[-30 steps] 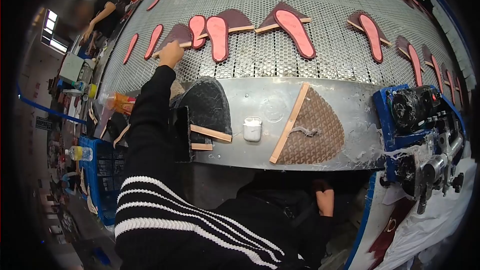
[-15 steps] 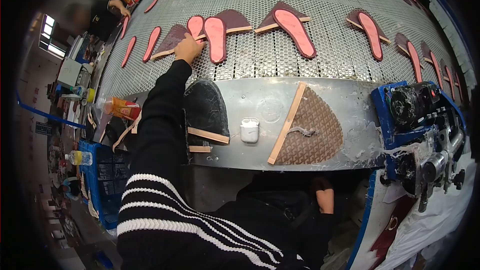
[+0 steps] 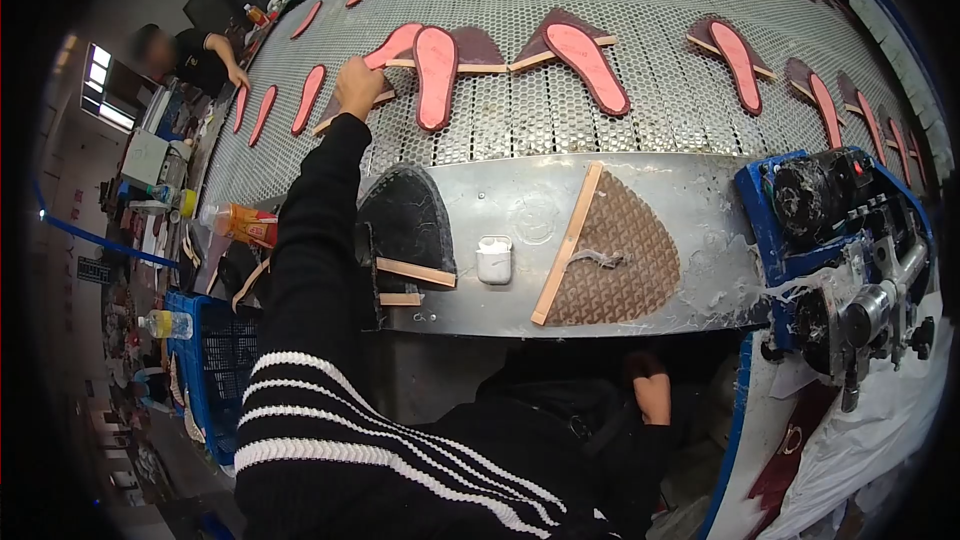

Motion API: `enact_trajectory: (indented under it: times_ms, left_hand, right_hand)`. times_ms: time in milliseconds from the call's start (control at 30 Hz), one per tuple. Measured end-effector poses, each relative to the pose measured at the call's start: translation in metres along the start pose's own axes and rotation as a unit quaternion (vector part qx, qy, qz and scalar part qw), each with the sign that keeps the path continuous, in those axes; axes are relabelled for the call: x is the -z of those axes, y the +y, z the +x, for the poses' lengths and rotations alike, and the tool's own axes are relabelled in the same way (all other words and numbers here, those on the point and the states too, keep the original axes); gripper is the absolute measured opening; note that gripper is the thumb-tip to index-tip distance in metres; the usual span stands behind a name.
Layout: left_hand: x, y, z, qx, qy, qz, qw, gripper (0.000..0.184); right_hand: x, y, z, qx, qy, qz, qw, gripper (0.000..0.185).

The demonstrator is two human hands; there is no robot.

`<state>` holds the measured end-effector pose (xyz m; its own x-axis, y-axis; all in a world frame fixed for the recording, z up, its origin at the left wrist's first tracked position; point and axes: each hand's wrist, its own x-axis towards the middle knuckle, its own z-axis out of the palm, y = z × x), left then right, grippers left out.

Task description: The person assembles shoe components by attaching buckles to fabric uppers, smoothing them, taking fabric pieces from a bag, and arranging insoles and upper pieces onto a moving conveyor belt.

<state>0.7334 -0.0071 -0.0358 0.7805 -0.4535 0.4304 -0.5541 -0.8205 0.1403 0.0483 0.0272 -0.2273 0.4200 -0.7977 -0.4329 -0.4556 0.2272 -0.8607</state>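
Observation:
Stretched out over the metal mesh belt (image 3: 500,130), my left hand (image 3: 358,88) is closed on the near end of a pink shoe insole (image 3: 398,41), which lies slanted. Beneath that hand, partly covered, is a dark piece with a tan edge strip (image 3: 385,95). Just right of it another pink insole with a dark rim (image 3: 435,80) overlaps a maroon rounded piece (image 3: 478,48). My right hand (image 3: 654,398) is low by my lap, below the metal table edge; its fingers are lost in shadow.
On the metal table (image 3: 510,310) are a black rounded piece (image 3: 408,215), a white earphone case (image 3: 494,260) and a brown textured piece (image 3: 625,260). A blue machine (image 3: 830,240) stands right, a blue basket (image 3: 228,360) left. A co-worker (image 3: 200,60) reaches to the belt's far left.
My left hand has moved slightly left and up, turning the pink insole from nearly upright to slanted. The belt's insoles have shifted slightly in view. My right hand stays low.

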Motion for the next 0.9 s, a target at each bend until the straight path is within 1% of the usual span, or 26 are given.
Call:
enact_trajectory:
  times_ms: [33, 133, 233, 333, 367, 467, 500, 600, 700, 800, 833, 867, 900]
  left_hand:
    - [0.003, 0.002, -0.001, -0.016, 0.018, 0.010, 1.000, 0.030]
    - [0.011, 0.006, -0.005, -0.085, 0.042, 0.045, 0.994, 0.028]
    - [0.015, 0.006, 0.000, -0.133, 0.100, 0.055, 0.984, 0.037]
    - [0.036, 0.007, 0.004, -0.112, 0.126, 0.036, 0.985, 0.040]
    - [0.045, 0.007, 0.004, -0.108, 0.148, 0.031, 0.983, 0.042]
    - [0.075, 0.000, -0.013, -0.066, 0.131, 0.061, 0.987, 0.046]
    - [0.080, -0.008, -0.022, -0.063, 0.137, 0.058, 0.987, 0.050]
    - [0.087, -0.024, -0.055, -0.004, 0.057, 0.085, 0.995, 0.062]
    - [0.055, -0.058, -0.074, -0.002, -0.099, 0.119, 0.988, 0.077]
    - [0.040, -0.063, -0.081, 0.031, -0.162, 0.108, 0.980, 0.088]
    - [0.050, -0.049, -0.087, 0.024, -0.156, 0.105, 0.982, 0.067]
    - [0.037, -0.066, -0.082, -0.156, -0.117, 0.152, 0.969, 0.055]
    - [0.025, -0.088, -0.065, -0.340, -0.071, 0.189, 0.919, 0.043]
  right_hand:
    - [0.000, -0.003, -0.001, -0.004, 0.000, 0.001, 1.000, 0.022]
    - [0.002, -0.012, -0.005, 0.032, 0.000, -0.004, 0.999, 0.022]
    - [0.001, 0.005, -0.001, 0.035, 0.000, 0.017, 0.999, 0.022]
    - [0.001, 0.017, 0.001, 0.032, -0.004, 0.036, 0.999, 0.025]
    - [0.002, 0.010, -0.001, 0.029, -0.003, 0.025, 0.999, 0.024]
    - [0.003, -0.002, -0.004, 0.021, 0.002, 0.001, 1.000, 0.022]
    - [0.003, 0.000, -0.003, 0.018, 0.003, -0.001, 1.000, 0.022]
    - [0.004, -0.011, -0.006, 0.032, 0.004, -0.020, 0.999, 0.022]
    - [0.006, -0.013, -0.004, 0.055, -0.004, -0.036, 0.998, 0.021]
    - [0.010, -0.020, -0.008, 0.061, -0.013, -0.052, 0.997, 0.021]
    - [0.011, -0.025, -0.010, 0.059, -0.011, -0.058, 0.997, 0.021]
    - [0.013, -0.027, -0.011, 0.089, -0.013, -0.076, 0.993, 0.021]
    - [0.013, -0.028, -0.015, 0.115, -0.008, -0.092, 0.989, 0.021]
